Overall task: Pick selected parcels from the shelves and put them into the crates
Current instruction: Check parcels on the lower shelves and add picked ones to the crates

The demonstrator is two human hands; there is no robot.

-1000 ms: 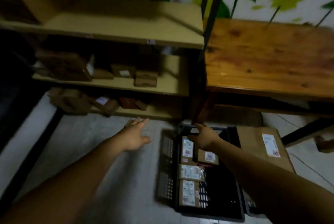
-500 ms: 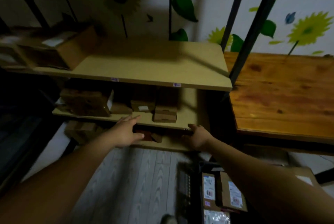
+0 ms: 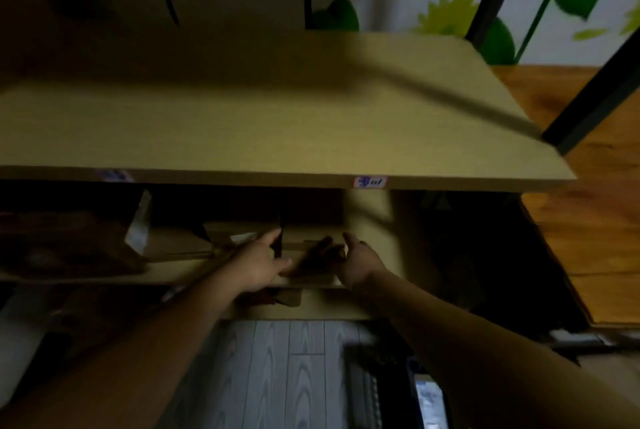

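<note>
Both my arms reach into the dim middle shelf (image 3: 166,274). A small stack of brown cardboard parcels (image 3: 311,278) sits there between my hands. My left hand (image 3: 258,264) is at the stack's left side, fingers apart, thumb near its front edge. My right hand (image 3: 360,262) is at its right side, fingers spread and curved toward it. Blur and shadow hide whether either hand touches the stack. The black crate (image 3: 377,380) stands on the floor at the lower right, with a labelled parcel (image 3: 429,401) inside it.
The wide board of the upper shelf (image 3: 277,117) overhangs my hands. A large brown parcel (image 3: 69,245) and a flat one (image 3: 180,247) lie left on the middle shelf. More parcels (image 3: 287,299) sit on the lowest shelf. A wooden table (image 3: 588,221) stands right.
My view has lifted from the crate toward the shelves. Both hands have moved forward, off the crate and floor area, into the middle shelf on either side of the small parcel stack.
</note>
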